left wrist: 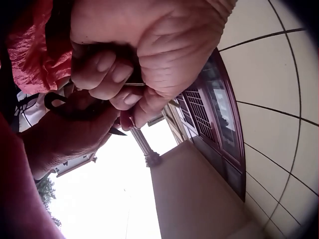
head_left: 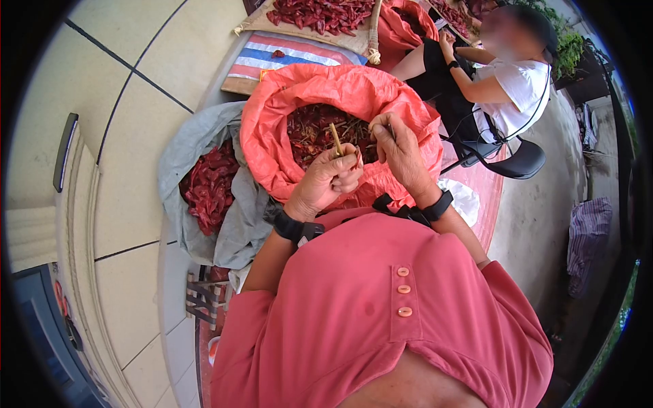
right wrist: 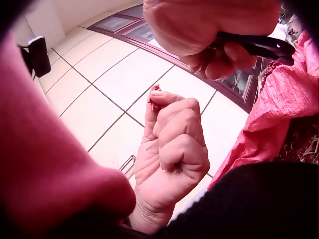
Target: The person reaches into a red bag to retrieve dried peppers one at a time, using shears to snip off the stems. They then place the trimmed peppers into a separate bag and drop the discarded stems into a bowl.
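Observation:
My left hand [head_left: 325, 178] is over the near rim of a red woven sack [head_left: 269, 163], its fingers curled. Its thumb and forefinger pinch a red dried chili [right wrist: 156, 94], most of it hidden by the fingers. A short yellowish stick [head_left: 336, 138] sticks up from the same hand. Close by on the right, my right hand [head_left: 403, 155] grips black-handled scissors [right wrist: 264, 46]. In the left wrist view, a dark loop and a pointed blade tip [left wrist: 118, 132] show near the left fingertips. Dried chilies and stems [head_left: 316, 129] lie inside the red sack.
A grey sack [head_left: 238, 234] of red chilies stands to the left. More chilies lie on a tray [head_left: 286, 27] at the back, beyond a striped cloth [head_left: 306, 51]. A seated person [head_left: 510, 88] is at the right. Pale floor tiles [head_left: 136, 190] spread along the left.

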Action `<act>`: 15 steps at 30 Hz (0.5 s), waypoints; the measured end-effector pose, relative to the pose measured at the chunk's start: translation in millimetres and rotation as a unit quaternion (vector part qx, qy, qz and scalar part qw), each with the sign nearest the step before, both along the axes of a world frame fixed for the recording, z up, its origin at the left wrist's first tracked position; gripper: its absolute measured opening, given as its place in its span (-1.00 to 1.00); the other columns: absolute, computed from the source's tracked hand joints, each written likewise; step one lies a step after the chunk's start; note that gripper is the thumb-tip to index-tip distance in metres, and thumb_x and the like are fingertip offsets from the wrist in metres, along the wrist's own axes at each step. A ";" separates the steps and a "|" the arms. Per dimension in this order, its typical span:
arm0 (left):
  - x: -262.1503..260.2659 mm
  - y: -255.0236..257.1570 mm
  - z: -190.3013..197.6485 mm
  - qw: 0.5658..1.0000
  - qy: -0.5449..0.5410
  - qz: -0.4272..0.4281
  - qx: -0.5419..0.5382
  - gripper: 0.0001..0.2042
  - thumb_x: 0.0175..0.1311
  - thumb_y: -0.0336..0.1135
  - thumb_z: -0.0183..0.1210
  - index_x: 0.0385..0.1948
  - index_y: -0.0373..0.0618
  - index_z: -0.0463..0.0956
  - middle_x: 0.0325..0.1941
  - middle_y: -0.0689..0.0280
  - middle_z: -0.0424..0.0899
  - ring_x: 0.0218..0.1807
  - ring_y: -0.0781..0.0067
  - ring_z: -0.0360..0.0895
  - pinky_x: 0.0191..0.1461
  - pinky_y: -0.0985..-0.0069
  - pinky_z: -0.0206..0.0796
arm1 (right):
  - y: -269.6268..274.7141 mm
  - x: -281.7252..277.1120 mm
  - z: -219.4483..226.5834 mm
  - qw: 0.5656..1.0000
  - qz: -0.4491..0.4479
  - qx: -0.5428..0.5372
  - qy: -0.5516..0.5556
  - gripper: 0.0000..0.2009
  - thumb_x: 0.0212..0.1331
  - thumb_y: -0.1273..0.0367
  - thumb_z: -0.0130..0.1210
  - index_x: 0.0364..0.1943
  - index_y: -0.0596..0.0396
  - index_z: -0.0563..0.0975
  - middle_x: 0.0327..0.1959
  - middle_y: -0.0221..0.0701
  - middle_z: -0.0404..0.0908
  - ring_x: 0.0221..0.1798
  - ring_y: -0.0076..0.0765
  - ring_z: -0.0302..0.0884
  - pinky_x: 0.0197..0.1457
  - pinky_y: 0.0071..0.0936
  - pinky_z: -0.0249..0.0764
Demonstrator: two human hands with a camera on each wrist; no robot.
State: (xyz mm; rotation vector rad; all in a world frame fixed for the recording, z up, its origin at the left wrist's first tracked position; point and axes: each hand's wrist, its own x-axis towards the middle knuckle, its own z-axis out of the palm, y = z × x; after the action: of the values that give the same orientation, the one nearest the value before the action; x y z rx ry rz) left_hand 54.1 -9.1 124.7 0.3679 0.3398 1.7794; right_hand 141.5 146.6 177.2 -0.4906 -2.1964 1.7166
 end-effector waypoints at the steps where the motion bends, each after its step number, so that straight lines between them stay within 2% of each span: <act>1: -1.1 0.1 0.6 1.000 -0.002 0.019 -0.016 -0.89 0.36 -0.31 0.06 -0.27 -0.12 0.48 -0.62 0.54 0.22 -0.65 0.75 0.06 -0.60 0.75 -0.09 | -0.8 1.7 -0.3 1.000 0.023 -0.015 -0.001 -0.88 0.40 0.38 -0.10 -0.25 0.13 0.41 -0.47 -0.52 0.38 -0.60 -0.73 0.25 -0.55 -0.73 0.21; 3: -3.0 -0.2 -2.0 0.998 -0.008 0.043 -0.045 -0.89 0.38 -0.31 0.05 -0.28 -0.10 0.49 -0.65 0.56 0.19 -0.67 0.76 0.07 -0.62 0.76 -0.10 | 1.1 3.9 -1.4 0.994 0.067 -0.082 0.011 -0.85 0.38 0.34 -0.05 -0.17 0.14 0.43 -0.44 -0.54 0.39 -0.59 -0.74 0.25 -0.53 -0.76 0.19; 6: -6.8 2.0 -6.4 0.999 -0.006 0.032 -0.034 -0.87 0.40 -0.30 0.03 -0.20 -0.10 0.48 -0.63 0.55 0.22 -0.65 0.75 0.08 -0.60 0.77 -0.08 | -4.6 0.4 3.9 0.992 0.108 -0.055 0.034 -0.82 0.34 0.34 0.02 -0.08 0.12 0.47 -0.40 -0.54 0.45 -0.57 -0.75 0.26 -0.53 -0.77 0.19; 8: -4.1 6.4 -11.2 0.997 -0.025 0.047 -0.049 -0.83 0.42 -0.27 0.00 -0.13 -0.11 0.47 -0.60 0.54 0.23 -0.63 0.75 0.09 -0.59 0.76 -0.06 | -1.4 -1.7 -12.0 0.989 0.119 -0.084 0.033 -0.80 0.30 0.36 0.08 -0.05 0.10 0.50 -0.36 -0.55 0.51 -0.59 -0.77 0.24 -0.55 -0.79 0.16; 10: -2.5 7.5 -7.6 0.996 -0.053 0.059 -0.048 -0.79 0.44 -0.24 -0.03 -0.08 -0.13 0.45 -0.59 0.53 0.24 -0.62 0.74 0.10 -0.57 0.76 -0.04 | 0.9 1.5 -8.6 0.987 0.098 -0.124 -0.015 -0.82 0.29 0.37 0.09 -0.09 0.10 0.52 -0.37 -0.56 0.53 -0.61 -0.78 0.22 -0.56 -0.79 0.14; 11: -4.6 6.5 -3.5 0.995 -0.070 0.064 -0.040 -0.77 0.44 -0.23 -0.04 -0.06 -0.14 0.45 -0.58 0.53 0.24 -0.61 0.74 0.10 -0.57 0.75 -0.03 | 0.5 1.6 -6.5 0.979 0.062 -0.193 0.008 -0.84 0.29 0.37 0.08 -0.12 0.10 0.53 -0.42 -0.58 0.52 -0.63 -0.79 0.20 -0.57 -0.79 0.13; 12: -7.0 4.6 0.0 0.993 -0.086 0.069 -0.032 -0.75 0.45 -0.21 -0.06 -0.04 -0.15 0.44 -0.57 0.52 0.24 -0.61 0.74 0.10 -0.56 0.75 -0.02 | 2.2 2.0 -5.3 0.980 0.051 -0.192 0.002 -0.85 0.30 0.37 0.08 -0.13 0.10 0.53 -0.44 -0.59 0.51 -0.63 -0.79 0.20 -0.57 -0.79 0.12; 15: -18.5 -9.7 -7.5 0.991 -0.034 0.108 -0.072 -0.72 0.47 -0.19 -0.10 -0.07 -0.19 0.45 -0.58 0.51 0.23 -0.61 0.73 0.09 -0.58 0.74 -0.01 | 14.5 9.6 0.9 0.984 0.022 -0.173 -0.020 -0.87 0.30 0.37 0.07 -0.17 0.11 0.54 -0.45 -0.63 0.48 -0.61 -0.78 0.24 -0.56 -0.77 0.15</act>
State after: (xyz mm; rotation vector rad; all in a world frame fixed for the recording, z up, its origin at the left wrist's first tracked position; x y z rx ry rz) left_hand 35.6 -18.8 117.1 0.1711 0.4705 1.9608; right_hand 151.1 161.2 178.2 -0.5642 -1.9517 2.1426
